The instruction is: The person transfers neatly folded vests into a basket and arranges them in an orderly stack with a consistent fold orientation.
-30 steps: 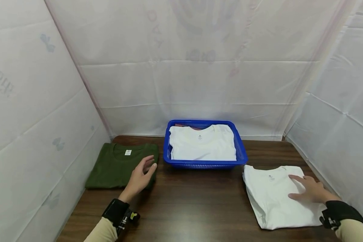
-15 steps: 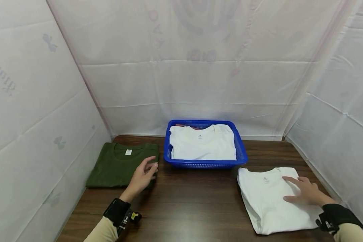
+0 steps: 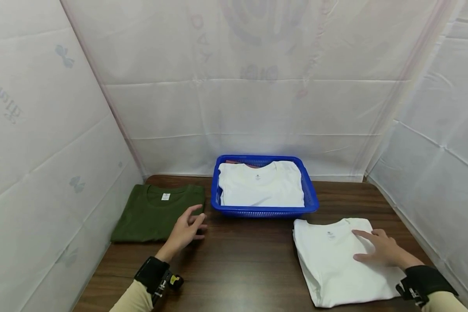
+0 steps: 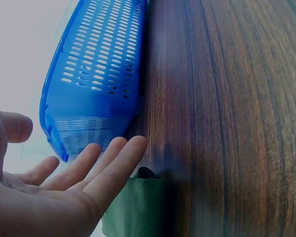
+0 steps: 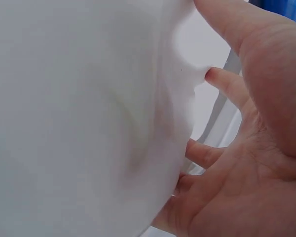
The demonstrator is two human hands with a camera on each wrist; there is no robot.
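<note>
- while the right hand [image 3: 386,250] touches the folded white shirt [image 3: 331,264] on the desk [image 3: 234,260], its fingers are spread
- the left hand [image 3: 182,232], fingers loosely extended, is near the folded green shirt [image 3: 150,216]
- a blue basket [image 3: 265,209] holds another white shirt [image 3: 263,186]

Basket [image 3: 265,209] on table [image 3: 242,268], first shirt [image 3: 261,188] inside, second shirt [image 3: 148,219] left, third shirt [image 3: 331,264] to front right

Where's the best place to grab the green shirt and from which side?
Probably pinch the green shirt by its right edge, coming from the right: it lies folded flat, its left side is close to the curtain, and the left hand is beside that right edge.
</note>
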